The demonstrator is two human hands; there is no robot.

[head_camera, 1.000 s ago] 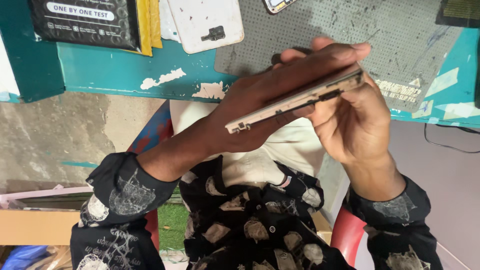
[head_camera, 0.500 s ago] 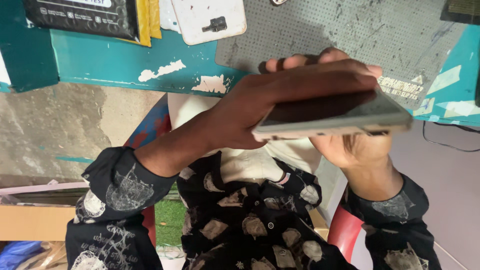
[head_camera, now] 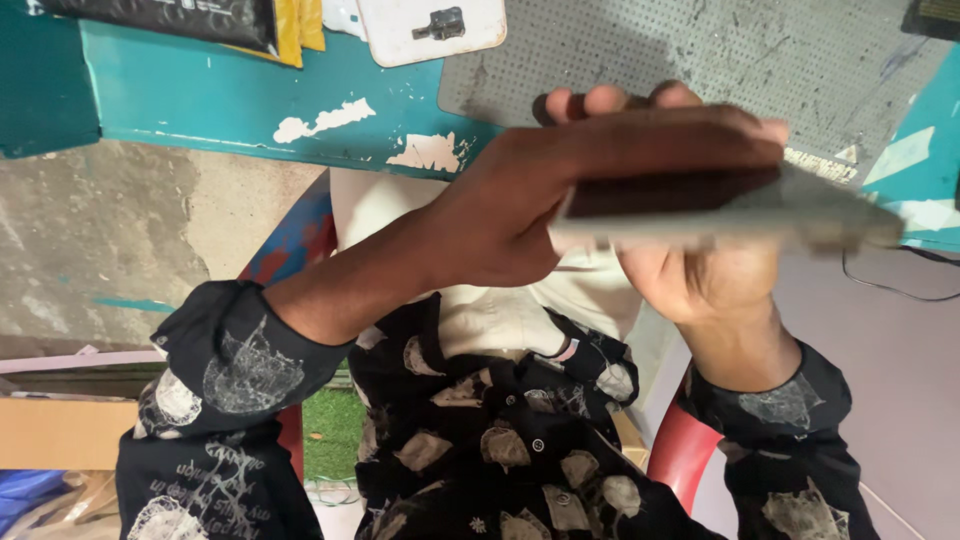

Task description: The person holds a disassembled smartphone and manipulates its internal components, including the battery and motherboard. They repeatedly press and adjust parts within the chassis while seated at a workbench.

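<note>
far left, the teal table [head_camera: 200,95] edge with chipped paint, a black packet [head_camera: 170,15] and a yellow strip [head_camera: 295,30] lying on it, a white plate [head_camera: 430,28] with a small dark fitting just beside them. below that, bare concrete floor [head_camera: 100,230] and a cardboard box [head_camera: 60,432] at the bottom corner.

moving in, my left hand [head_camera: 520,215] comes across from its patterned black sleeve, fingers stretched flat along the top of the phone [head_camera: 720,205], thumb underneath, clamped onto it. the phone sits nearly edge-on to me, dark face up, pale frame showing, blurred at its right end, held in the air above my lap and in front of the grey dotted mat [head_camera: 720,50] on the table.

right of that, my right hand [head_camera: 700,275] cups the phone from below, palm up, fingertips curling over the far edge above my left hand. both hands closed on it. a thin black cable [head_camera: 900,290] trails off at the far right.
</note>
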